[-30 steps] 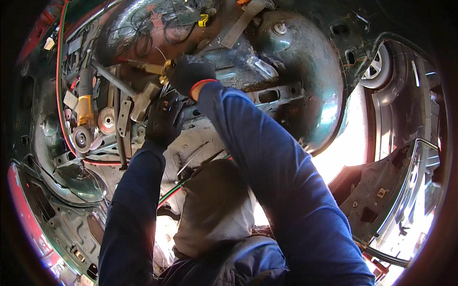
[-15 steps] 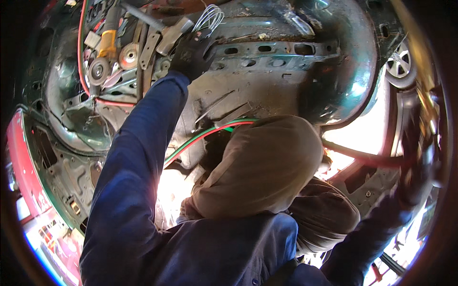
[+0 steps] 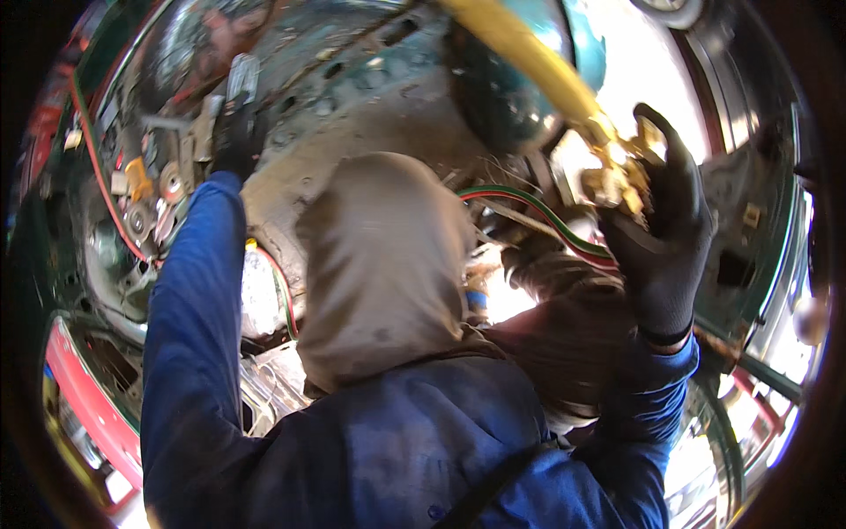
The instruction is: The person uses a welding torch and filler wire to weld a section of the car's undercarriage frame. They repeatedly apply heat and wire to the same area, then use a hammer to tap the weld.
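My right hand (image 3: 674, 238), in a black glove, is raised at the right. Its fingers and thumb curl round the ragged, crumpled end of a long yellow strip (image 3: 538, 57) that runs up to the top edge; its kind does not show. My left hand (image 3: 236, 145), also black-gloved, reaches far left over the metal panel. It is smeared by motion, and its grip cannot be made out. Just beyond its fingers lies a bundle of silvery wire (image 3: 242, 78). A hammer head (image 3: 205, 123) sits right beside this hand.
A person in a brown hood (image 3: 383, 256) crouches between my arms, a brown sleeve (image 3: 564, 335) stretched right. A yellow angle grinder (image 3: 138, 179) and a grinding disc (image 3: 172, 181) lie at left. Red and green hoses (image 3: 546, 212) cross the middle. Dark car-body panels (image 3: 749, 238) stand around.
The view has swung, so the tools and my left hand sit further left. My right hand has come up from the lower right with the yellow strip's end. The hooded head appears further left.
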{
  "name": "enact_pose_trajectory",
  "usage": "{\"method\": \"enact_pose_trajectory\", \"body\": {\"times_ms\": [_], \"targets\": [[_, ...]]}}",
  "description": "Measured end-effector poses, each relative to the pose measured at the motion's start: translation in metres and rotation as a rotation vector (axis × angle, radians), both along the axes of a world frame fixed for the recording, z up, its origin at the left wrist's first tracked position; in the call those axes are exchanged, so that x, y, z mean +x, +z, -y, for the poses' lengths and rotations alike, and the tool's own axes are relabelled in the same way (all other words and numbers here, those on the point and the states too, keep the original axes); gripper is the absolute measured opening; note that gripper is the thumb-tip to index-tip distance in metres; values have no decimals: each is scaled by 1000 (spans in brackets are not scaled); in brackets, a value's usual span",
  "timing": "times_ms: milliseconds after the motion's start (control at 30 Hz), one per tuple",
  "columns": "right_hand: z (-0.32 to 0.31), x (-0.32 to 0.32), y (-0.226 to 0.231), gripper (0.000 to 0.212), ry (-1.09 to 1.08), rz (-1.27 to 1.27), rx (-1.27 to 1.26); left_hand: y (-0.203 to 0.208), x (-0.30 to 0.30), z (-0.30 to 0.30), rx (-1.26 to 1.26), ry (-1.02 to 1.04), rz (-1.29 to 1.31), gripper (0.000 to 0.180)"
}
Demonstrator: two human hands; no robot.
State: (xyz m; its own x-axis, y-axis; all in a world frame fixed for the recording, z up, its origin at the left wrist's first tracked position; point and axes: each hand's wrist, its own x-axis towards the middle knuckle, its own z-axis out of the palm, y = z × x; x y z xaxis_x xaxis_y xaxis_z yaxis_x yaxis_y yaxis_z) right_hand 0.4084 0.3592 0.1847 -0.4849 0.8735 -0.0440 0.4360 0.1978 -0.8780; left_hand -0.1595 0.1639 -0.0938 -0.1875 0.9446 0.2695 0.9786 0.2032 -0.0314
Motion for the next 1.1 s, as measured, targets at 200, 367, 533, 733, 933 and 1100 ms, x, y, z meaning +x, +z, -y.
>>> {"method": "enact_pose_trajectory", "body": {"times_ms": [200, 367, 533, 733, 933, 1100], "targets": [[-8, 46, 0, 82, -66, -218, 186, 28, 40, -32, -105, 25, 131, 43], [-17, 70, 14, 63, -278, -104, 228, -5, -8, 10, -227, 32, 9, 55], [-11, 55, 15, 78, -287, 20, 459, 34, 42, -32, -267, 152, 188, 60], [-5, 31, 3, 102, -180, -157, 286, 25, 60, -25, -167, 213, 281, 59], [5, 22, -13, 102, -165, -153, 236, -7, 48, -12, 48, 197, 203, 66], [4, 22, -15, 95, -160, -43, 349, 13, 91, -41, 172, 231, 313, 56]]}}
